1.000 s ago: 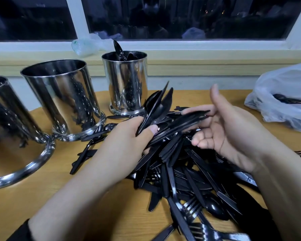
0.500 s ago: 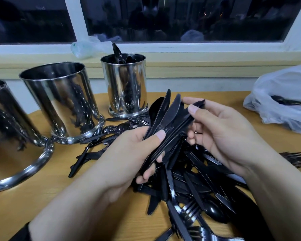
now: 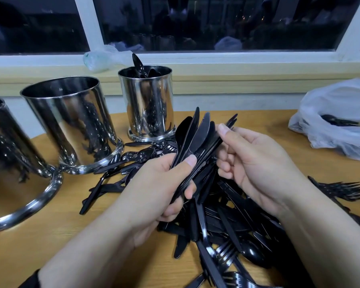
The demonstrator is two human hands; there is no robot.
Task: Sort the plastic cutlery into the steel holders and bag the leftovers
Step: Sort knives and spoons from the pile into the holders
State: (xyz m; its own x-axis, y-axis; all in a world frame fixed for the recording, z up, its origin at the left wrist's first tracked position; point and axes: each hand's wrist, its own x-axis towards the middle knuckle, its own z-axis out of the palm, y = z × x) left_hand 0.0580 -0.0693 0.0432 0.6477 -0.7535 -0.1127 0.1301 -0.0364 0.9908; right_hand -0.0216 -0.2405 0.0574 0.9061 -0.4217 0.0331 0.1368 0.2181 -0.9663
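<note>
- Two bare hands meet above a pile of black cutlery (image 3: 227,221) on the wooden table (image 3: 50,235); only the head view shows them
- left hand (image 3: 158,190) reaches in from lower left, thumb up, fingers clamped round a bundle of knives (image 3: 197,138) fanned upward
- right hand (image 3: 256,163) comes from lower right, palm leftward; its thumb and forefinger pinch a piece at the bundle's right edge
- three steel holders stand left: near one (image 3: 13,159), middle one (image 3: 71,121), far one (image 3: 147,102) holding spoons
- plastic bag (image 3: 339,121) lies far right
</note>
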